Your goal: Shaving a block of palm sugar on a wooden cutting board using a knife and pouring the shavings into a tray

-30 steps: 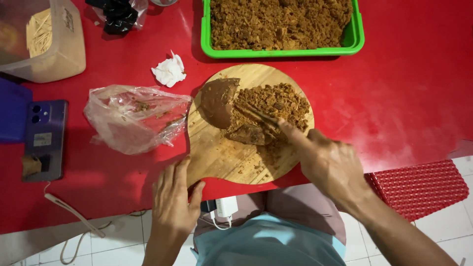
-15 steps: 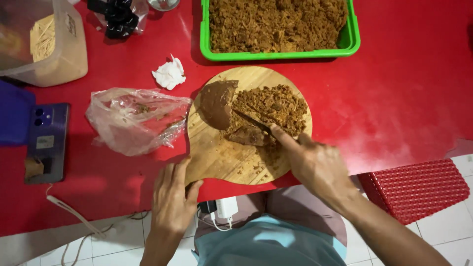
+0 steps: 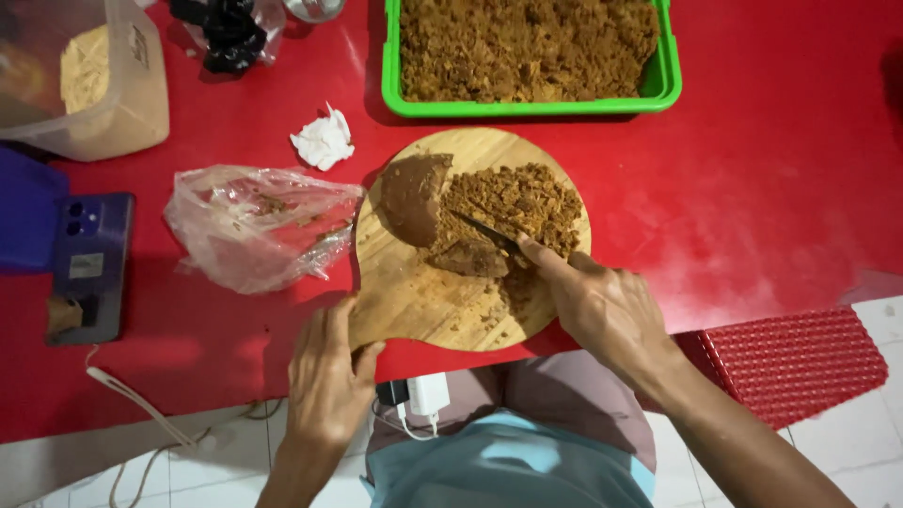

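Observation:
A round wooden cutting board (image 3: 414,292) lies on the red table. On it sit a brown rounded block (image 3: 412,198) and a heap of chopped brown crumbs (image 3: 517,202). My right hand (image 3: 602,306) grips a dark knife (image 3: 484,228), index finger laid along it, with the blade set into the block's cut side beside the crumbs. My left hand (image 3: 329,372) holds the board's near left edge, thumb on top.
A green tray (image 3: 670,89) full of brown crumbs stands behind the board. A crumpled clear plastic bag (image 3: 259,226), a white tissue wad (image 3: 323,141), a phone (image 3: 87,263), a clear container (image 3: 89,85) and a white charger (image 3: 425,395) are around. A red textured stool (image 3: 795,362) is at right.
My right hand and the knife have shifted slightly left and lower across the crumb heap. My left hand stays on the board's edge.

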